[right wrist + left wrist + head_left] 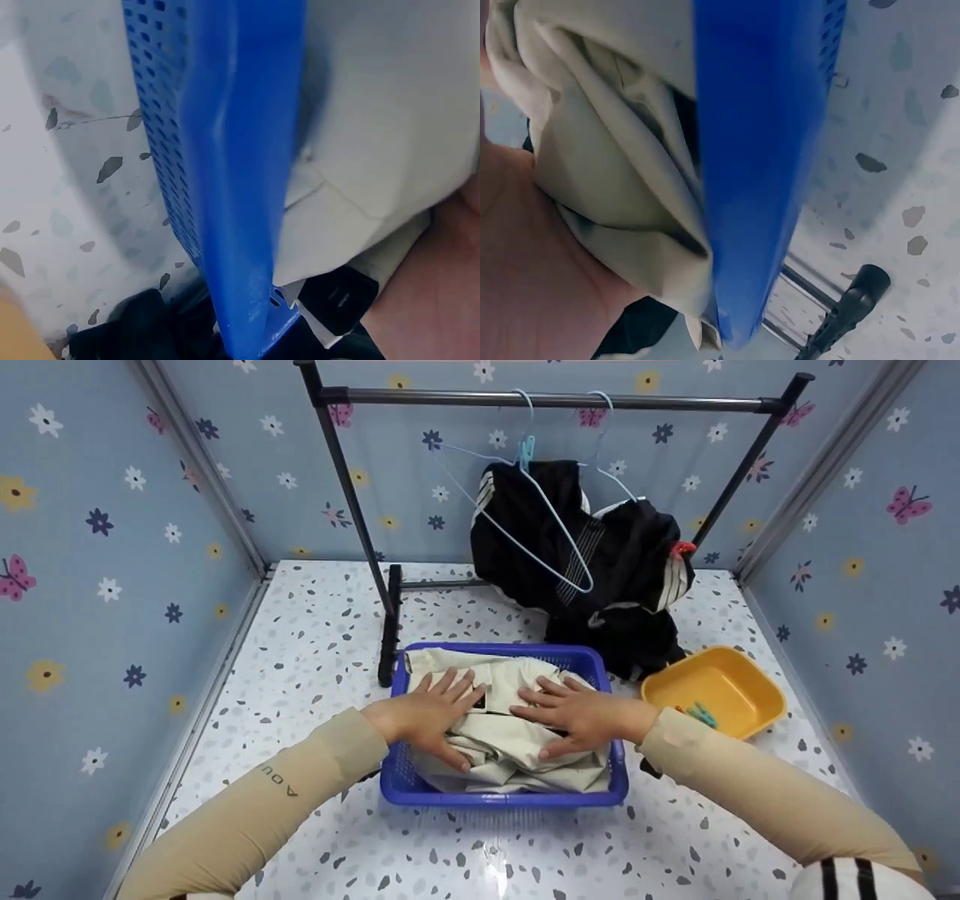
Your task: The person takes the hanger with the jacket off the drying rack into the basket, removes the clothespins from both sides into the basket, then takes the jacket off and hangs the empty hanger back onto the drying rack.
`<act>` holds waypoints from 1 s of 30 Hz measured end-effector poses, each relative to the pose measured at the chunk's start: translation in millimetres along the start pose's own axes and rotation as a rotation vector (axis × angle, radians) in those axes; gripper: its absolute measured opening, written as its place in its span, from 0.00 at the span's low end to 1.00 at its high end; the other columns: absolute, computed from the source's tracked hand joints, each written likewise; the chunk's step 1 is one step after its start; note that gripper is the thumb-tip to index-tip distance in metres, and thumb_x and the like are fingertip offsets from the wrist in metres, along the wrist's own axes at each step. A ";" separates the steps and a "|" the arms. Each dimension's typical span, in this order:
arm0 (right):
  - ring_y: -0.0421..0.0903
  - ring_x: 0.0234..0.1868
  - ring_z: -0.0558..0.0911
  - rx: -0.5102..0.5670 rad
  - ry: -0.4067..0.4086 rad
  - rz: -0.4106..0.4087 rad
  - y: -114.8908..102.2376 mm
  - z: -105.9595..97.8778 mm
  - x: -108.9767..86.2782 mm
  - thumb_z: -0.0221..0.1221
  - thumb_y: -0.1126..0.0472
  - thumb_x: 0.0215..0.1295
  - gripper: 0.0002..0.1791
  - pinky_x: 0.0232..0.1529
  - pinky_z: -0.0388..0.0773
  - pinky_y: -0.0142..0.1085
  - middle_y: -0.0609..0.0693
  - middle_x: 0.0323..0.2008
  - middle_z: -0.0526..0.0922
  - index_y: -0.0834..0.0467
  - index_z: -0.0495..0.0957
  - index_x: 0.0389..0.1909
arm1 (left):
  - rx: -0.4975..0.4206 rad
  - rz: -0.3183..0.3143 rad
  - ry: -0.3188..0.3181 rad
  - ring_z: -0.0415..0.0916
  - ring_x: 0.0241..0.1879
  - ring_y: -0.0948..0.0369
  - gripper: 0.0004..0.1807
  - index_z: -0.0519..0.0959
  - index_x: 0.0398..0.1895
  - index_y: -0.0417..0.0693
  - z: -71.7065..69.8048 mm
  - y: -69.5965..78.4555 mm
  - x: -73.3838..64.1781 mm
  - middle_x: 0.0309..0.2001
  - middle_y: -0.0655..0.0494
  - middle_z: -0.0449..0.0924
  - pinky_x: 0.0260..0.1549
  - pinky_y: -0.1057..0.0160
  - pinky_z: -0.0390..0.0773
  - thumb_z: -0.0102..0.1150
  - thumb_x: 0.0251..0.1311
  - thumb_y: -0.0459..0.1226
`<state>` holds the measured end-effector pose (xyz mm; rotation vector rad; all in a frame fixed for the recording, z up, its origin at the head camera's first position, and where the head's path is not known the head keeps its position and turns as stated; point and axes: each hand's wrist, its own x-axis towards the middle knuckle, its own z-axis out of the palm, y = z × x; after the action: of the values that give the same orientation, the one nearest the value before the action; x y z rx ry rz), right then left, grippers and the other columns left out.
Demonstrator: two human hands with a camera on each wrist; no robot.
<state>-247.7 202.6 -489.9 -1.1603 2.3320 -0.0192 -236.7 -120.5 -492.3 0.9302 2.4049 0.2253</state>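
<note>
the person's left hand point(429, 718), fingers spread apart, rests on the pale cloth point(514, 740) inside the blue basket point(502, 799) near its left edge, the right hand point(576, 715), fingers also spread apart, rests on it near the right edge, and a yellow basin point(731, 679) holding pegs point(703, 714) sits beyond that edge.

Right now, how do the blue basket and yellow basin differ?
The blue basket has perforated walls; the yellow basin looks solid. The blue basket is larger than the yellow basin. The blue basket holds pale cloth; the yellow basin holds small clips. Both are open-topped.
</note>
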 end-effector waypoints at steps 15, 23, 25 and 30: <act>0.60 0.96 0.36 -0.093 -0.159 0.061 2.9 7.6 23.5 0.63 0.27 0.76 0.57 0.93 0.40 0.68 0.44 0.96 0.36 0.36 0.42 0.94 | 0.102 -0.197 -0.222 0.27 0.94 0.39 0.74 0.34 0.96 0.55 -1.0 20.7 26.0 0.95 0.44 0.26 0.92 0.32 0.37 0.72 0.63 0.72; 0.58 0.96 0.40 -0.201 -0.169 0.095 0.7 12.7 33.0 0.64 0.28 0.76 0.57 0.93 0.46 0.66 0.44 0.96 0.40 0.38 0.45 0.94 | 0.196 -0.274 -0.269 0.30 0.95 0.41 0.73 0.35 0.96 0.57 -3.9 33.6 32.4 0.95 0.45 0.29 0.93 0.35 0.41 0.71 0.63 0.73; 0.57 0.96 0.42 -0.250 -0.159 0.100 1.3 13.8 33.7 0.64 0.27 0.75 0.57 0.93 0.49 0.64 0.44 0.96 0.42 0.37 0.45 0.94 | 0.205 -0.284 -0.264 0.32 0.95 0.42 0.74 0.36 0.96 0.56 -3.9 35.9 33.4 0.96 0.45 0.30 0.93 0.35 0.42 0.71 0.63 0.74; 0.55 0.96 0.45 -0.352 -0.147 0.110 7.1 14.0 32.0 0.62 0.26 0.76 0.57 0.93 0.53 0.62 0.43 0.95 0.43 0.35 0.42 0.94 | 0.199 -0.279 -0.274 0.32 0.95 0.41 0.73 0.36 0.96 0.55 -8.6 36.3 38.5 0.95 0.44 0.30 0.93 0.36 0.44 0.71 0.64 0.73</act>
<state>-262.0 186.2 -518.1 -1.1466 2.3204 0.5180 -244.2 -67.5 -489.4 0.6482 2.2922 -0.2339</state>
